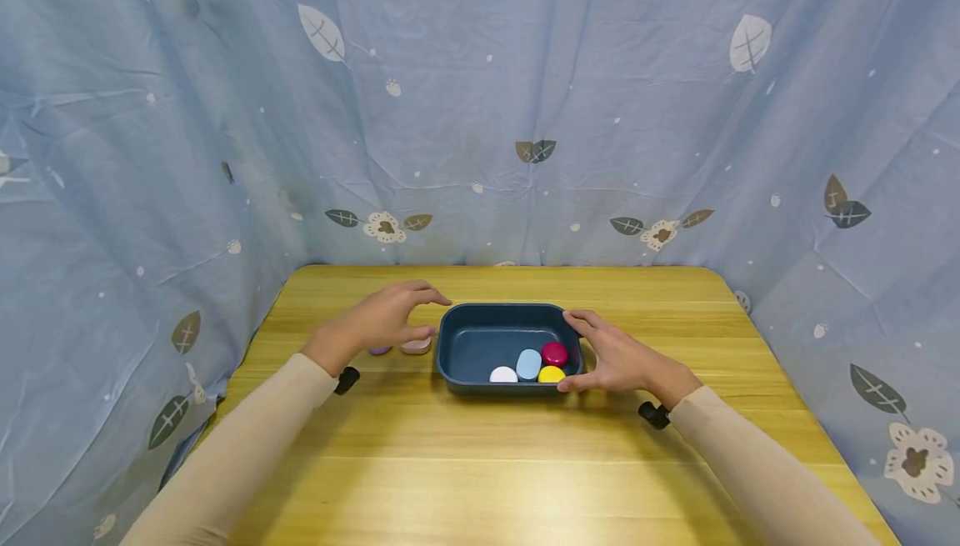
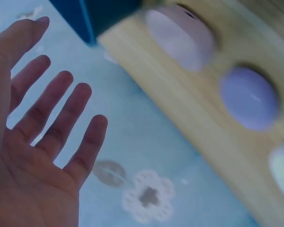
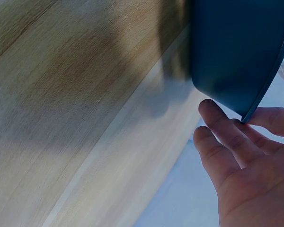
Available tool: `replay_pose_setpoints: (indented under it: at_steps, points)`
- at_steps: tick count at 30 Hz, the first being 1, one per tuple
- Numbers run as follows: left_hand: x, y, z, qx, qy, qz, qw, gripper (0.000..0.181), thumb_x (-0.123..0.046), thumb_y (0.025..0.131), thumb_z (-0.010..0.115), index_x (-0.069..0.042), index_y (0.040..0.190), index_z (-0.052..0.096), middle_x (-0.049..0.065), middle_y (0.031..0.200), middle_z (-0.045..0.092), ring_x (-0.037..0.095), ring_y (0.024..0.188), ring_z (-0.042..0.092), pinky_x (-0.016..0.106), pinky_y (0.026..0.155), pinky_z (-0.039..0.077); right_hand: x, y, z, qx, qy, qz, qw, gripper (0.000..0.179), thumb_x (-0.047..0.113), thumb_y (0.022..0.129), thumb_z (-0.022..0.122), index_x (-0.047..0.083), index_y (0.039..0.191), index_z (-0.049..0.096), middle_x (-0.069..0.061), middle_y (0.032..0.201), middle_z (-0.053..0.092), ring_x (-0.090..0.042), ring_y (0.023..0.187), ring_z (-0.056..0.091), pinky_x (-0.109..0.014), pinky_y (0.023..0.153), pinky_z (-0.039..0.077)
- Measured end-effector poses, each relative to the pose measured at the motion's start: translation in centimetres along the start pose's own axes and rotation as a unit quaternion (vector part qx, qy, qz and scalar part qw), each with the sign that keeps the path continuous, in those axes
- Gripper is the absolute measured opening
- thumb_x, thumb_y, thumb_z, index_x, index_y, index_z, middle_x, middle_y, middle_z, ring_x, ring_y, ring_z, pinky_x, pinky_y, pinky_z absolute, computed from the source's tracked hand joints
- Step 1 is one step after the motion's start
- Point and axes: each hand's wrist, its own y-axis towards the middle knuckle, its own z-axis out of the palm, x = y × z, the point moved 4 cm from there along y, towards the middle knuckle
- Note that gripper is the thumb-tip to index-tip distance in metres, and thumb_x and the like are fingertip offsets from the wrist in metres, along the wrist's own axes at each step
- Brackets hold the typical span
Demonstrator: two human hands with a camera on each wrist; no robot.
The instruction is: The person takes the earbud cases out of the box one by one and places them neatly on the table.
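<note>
A dark blue rectangular tub sits mid-table. My right hand grips its right end, thumb at the near corner and fingers at the far corner. In the right wrist view, this hand touches the tub's rim. Inside lie smooth rounded pieces: white, light blue, dark pink and yellow. Off the tub's left end, my left hand hovers with spread fingers, holding nothing. Beneath it are a pale pink piece and a purple piece, partly hidden.
The left wrist view shows a pale whitish piece beside the purple one. The wooden table has a blue patterned curtain around its back and sides. A small black device is on my right wrist.
</note>
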Motion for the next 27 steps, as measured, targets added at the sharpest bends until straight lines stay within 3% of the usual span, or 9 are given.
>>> replay_pose_setpoints:
  at_steps: [7, 16, 27]
  points:
    - [-3.6, 3.4, 0.8, 0.036, 0.005, 0.048, 0.9982, 0.054, -0.038, 0.109, 0.086, -0.016, 0.157, 0.074, 0.009, 0.153, 0.074, 0.031, 0.141, 0.073, 0.053, 0.122, 0.061, 0.2, 0.0, -0.1, -0.001, 0.003, -0.002, 1.0, 0.134, 0.084, 0.089, 0.085, 0.003, 0.183, 0.033, -0.022, 0.186, 0.039, -0.052, 0.163, 0.052, -0.075, 0.131, 0.047]
    - [-7.2, 7.3, 3.5, 0.1, 0.002, 0.087, 0.9911, 0.054, -0.035, 0.107, 0.088, -0.014, 0.156, 0.075, 0.012, 0.153, 0.073, 0.033, 0.139, 0.073, 0.051, 0.127, 0.059, 0.1, 0.1, -0.3, 0.0, 0.005, -0.001, 1.0, 0.134, 0.083, 0.088, 0.087, 0.004, 0.183, 0.034, -0.023, 0.185, 0.04, -0.053, 0.163, 0.051, -0.075, 0.131, 0.046]
    - [-9.7, 10.4, 6.3, 0.168, 0.041, 0.105, 0.9793, 0.053, -0.039, 0.105, 0.09, -0.015, 0.151, 0.077, 0.006, 0.148, 0.076, 0.024, 0.137, 0.073, 0.04, 0.125, 0.059, 0.0, -0.1, -0.1, 0.005, 0.011, -0.001, 0.9999, 0.132, 0.08, 0.09, 0.087, 0.004, 0.183, 0.033, -0.022, 0.187, 0.037, -0.053, 0.165, 0.049, -0.075, 0.131, 0.046]
